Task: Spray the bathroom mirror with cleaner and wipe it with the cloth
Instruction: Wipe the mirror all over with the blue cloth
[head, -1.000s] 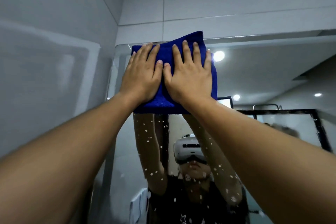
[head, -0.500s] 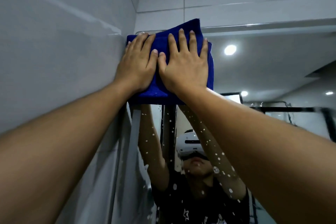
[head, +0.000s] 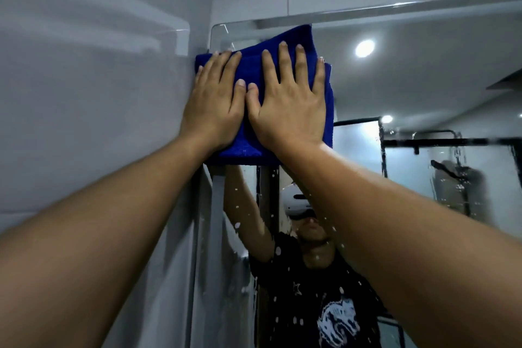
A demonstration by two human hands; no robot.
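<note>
Pale glossy wall tiles [head: 93, 87] on the left and above. Frameless glass bathroom mirror [head: 423, 87] meets the left wall at a corner, speckled with white cleaner droplets [head: 278, 250] in its lower part. Reflected: round ceiling lights, black-framed glass shower screen, the person with raised arms.

Folded deep-blue cloth [head: 285, 37] lies flat on the glass in the mirror's upper-left corner. 2 hands cover it side by side, thumbs touching: left hand [head: 214, 102] and right hand [head: 291, 104], fingers straight and spread, palms pressing. Both forearms block the mirror's lower half.
</note>
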